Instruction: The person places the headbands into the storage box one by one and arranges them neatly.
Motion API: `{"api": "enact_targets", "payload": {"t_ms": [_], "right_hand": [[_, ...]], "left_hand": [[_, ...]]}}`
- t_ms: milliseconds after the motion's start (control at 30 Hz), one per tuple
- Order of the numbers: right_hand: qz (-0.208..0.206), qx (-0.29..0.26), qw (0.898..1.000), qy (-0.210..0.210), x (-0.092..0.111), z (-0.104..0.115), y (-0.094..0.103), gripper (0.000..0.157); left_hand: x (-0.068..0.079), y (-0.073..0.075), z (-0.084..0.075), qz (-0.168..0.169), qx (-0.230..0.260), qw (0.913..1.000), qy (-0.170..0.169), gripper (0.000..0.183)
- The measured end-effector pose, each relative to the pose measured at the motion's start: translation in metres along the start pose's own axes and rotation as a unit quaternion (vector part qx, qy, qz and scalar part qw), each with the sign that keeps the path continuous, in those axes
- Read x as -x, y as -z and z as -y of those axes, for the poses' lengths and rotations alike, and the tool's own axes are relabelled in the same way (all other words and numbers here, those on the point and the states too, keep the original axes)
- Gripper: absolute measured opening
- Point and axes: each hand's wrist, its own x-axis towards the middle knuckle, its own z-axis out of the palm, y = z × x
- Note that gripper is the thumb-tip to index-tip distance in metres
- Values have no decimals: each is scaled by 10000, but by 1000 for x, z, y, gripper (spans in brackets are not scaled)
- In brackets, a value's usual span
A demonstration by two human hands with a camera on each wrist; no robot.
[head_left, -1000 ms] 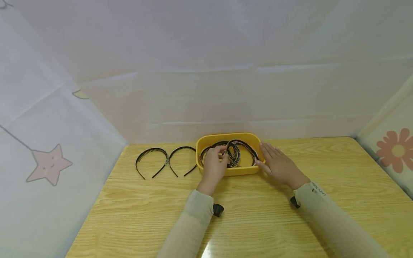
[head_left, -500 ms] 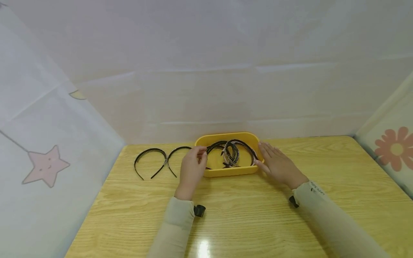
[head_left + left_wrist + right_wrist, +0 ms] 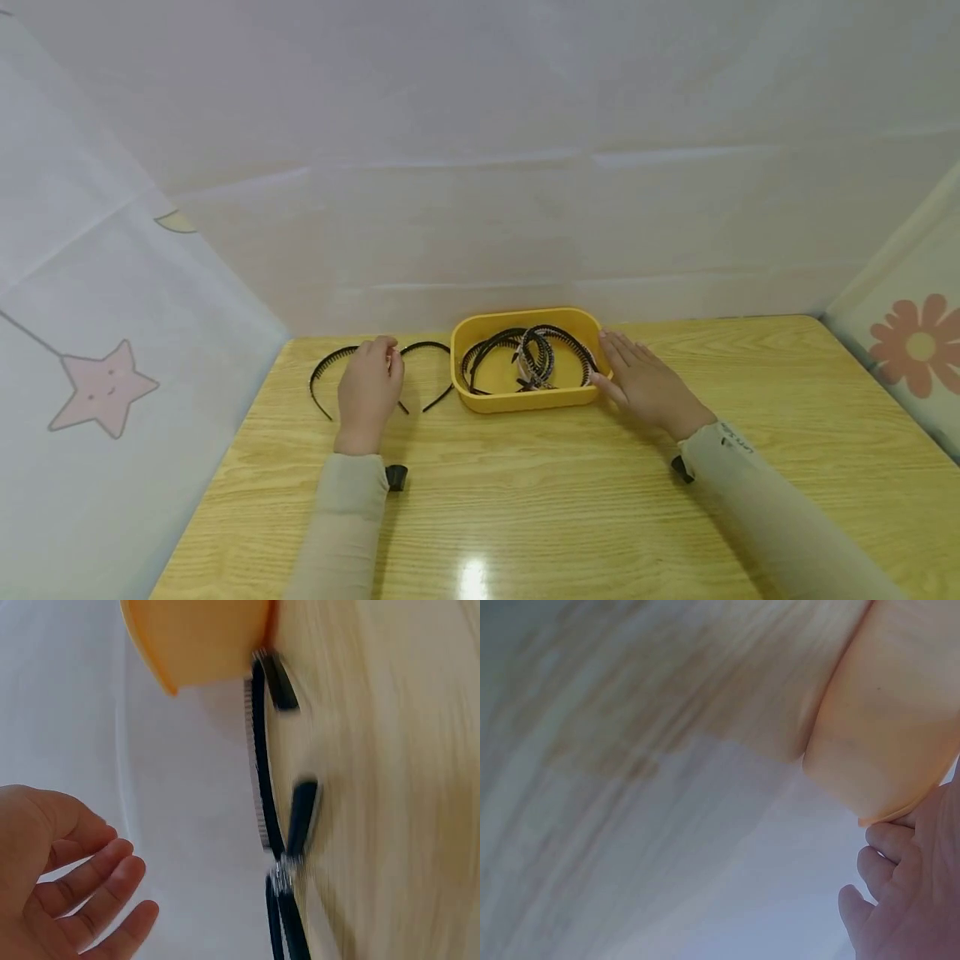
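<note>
My left hand [image 3: 371, 387] hovers over two black headbands on the table, its fingers loosely bent and nothing between them in the left wrist view. It partly covers the toothed left headband [image 3: 324, 363] and the right-hand headband [image 3: 429, 344]; in the left wrist view the two meet near a shiny joint [image 3: 281, 876]. Beside them stands a yellow plastic basket [image 3: 525, 402] with several overlapping dark headbands [image 3: 495, 338] inside, one with a beaded or patterned band. My right hand [image 3: 648, 387] rests with straight fingers against the basket's right end, thumb at the near corner.
The light wood-grain table [image 3: 570, 508] carries everything. A pale cloth backdrop [image 3: 480, 225] rises right behind the basket, with printed side panels to the left and right. The basket's left wall is close to the right-hand headband.
My left hand has left the inside of the basket and moved left, over the headbands on the table. The right hand has stayed at the basket's right end.
</note>
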Motion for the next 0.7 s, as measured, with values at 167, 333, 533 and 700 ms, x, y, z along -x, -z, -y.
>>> {"api": "enact_targets", "payload": {"t_ms": [167, 333, 533, 700], "right_hand": [[-8, 11, 10000, -12, -1, 0, 0, 75], [-9, 25, 10000, -17, 0, 1, 1, 75], [-19, 5, 10000, -23, 0, 1, 2, 75], [-11, 16, 10000, -10, 0, 1, 1, 75]], "left_hand": [[-2, 11, 28, 226, -277, 9991, 230, 30], [-4, 23, 53, 533, -331, 9948, 798, 38], [-2, 30, 81, 926, -110, 9820, 1643, 49], [2, 31, 97, 1197, 145, 9704, 2093, 52]]}}
